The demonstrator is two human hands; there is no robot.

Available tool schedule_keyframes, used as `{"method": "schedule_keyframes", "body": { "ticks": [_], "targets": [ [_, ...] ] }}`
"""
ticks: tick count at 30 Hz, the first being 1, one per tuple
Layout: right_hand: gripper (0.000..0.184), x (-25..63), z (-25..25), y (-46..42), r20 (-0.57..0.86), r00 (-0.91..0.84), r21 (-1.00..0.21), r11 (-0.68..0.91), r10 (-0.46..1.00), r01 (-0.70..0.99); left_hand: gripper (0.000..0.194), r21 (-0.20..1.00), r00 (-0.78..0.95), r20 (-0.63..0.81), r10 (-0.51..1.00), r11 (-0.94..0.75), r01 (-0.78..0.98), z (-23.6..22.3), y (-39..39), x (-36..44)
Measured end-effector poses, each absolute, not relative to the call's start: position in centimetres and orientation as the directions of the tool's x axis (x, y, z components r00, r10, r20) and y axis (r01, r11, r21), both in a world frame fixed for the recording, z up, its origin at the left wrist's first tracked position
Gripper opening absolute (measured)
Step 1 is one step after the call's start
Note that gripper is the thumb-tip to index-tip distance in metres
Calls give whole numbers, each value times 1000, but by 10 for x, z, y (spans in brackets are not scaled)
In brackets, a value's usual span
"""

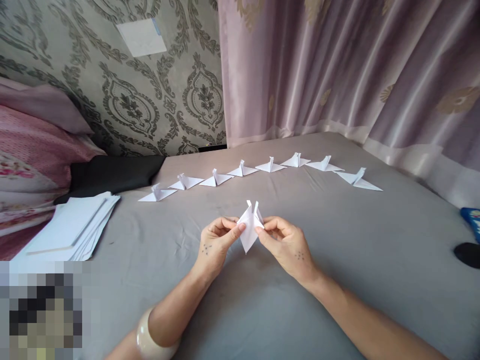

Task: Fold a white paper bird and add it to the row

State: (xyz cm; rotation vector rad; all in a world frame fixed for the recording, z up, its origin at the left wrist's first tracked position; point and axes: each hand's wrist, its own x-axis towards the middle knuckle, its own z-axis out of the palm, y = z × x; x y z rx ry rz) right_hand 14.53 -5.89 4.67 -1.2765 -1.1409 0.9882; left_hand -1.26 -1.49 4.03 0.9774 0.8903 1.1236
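A folded white paper crane (247, 235) is held up in front of me, its tip pointing down and two narrow points standing up at the top. My left hand (217, 245) pinches its left side between thumb and fingers. On the right side, my right hand (287, 245) grips it the same way, thumb on the near face. Beyond my hands, several finished-looking paper cranes stand in a curved row on the grey sheet, among them a crane at the left end (159, 194) and one at the right end (360, 181).
A stack of white paper (71, 225) lies at the left, beside a black flat item (112, 172) and pink fabric (33, 135). Behind the grey sheet (150, 290) are a patterned wall and a mauve curtain (300, 65). A dark rounded object (468, 255) sits at the right edge.
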Motion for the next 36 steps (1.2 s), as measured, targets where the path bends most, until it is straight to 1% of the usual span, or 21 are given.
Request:
{"method": "schedule_keyframes", "body": {
  "ticks": [3,5,6,9,11,14,15,16,17,19,21,24,26,28,31,36],
  "targets": [
    [22,145,46,-59,52,250,-998,39,967,56,21,931,282,-84,956,176,-319,38,-13,-13],
    [24,146,47,-60,30,238,-997,13,971,74,31,936,338,-66,939,175,-304,38,-12,-14],
    [25,146,48,-60,19,217,-996,0,976,89,33,943,368,-63,927,176,-282,39,-12,-15],
    [23,148,51,-62,7,135,-986,-15,991,166,18,968,433,-55,900,154,-198,41,-13,-16],
    [20,150,54,-63,81,117,-967,50,990,249,15,984,418,-9,908,82,-157,42,-15,-16],
    [10,152,61,-63,357,113,-869,285,927,405,9,986,312,164,936,-144,-84,42,-18,-15],
    [8,153,63,-64,439,101,-824,354,893,442,7,973,289,229,929,-228,-39,42,-19,-15],
    [7,153,66,-64,491,85,-790,402,867,462,7,952,284,288,914,-305,14,41,-21,-15],
    [7,152,67,-65,512,70,-775,425,856,468,11,925,294,338,894,-373,71,41,-22,-15],
    [9,151,70,-66,503,55,-781,426,863,456,21,850,332,423,843,-496,178,40,-25,-16],
    [9,149,70,-68,472,51,-801,404,880,442,30,748,365,509,780,-610,261,38,-26,-18],
    [4,147,71,-70,424,79,-827,350,902,440,40,593,396,619,679,-734,332,34,-27,-20],
    [2,147,71,-70,393,96,-837,313,914,448,44,524,408,655,636,-772,361,31,-27,-21],
    [4,148,72,-70,377,108,-839,290,920,460,46,488,415,672,614,-788,376,30,-26,-20],
    [5,148,70,-68,383,112,-835,292,917,466,49,475,424,675,604,-796,376,29,-25,-20],
    [9,148,68,-66,469,72,-797,387,880,463,49,475,449,664,598,-801,365,30,-26,-20]
  ]
}}
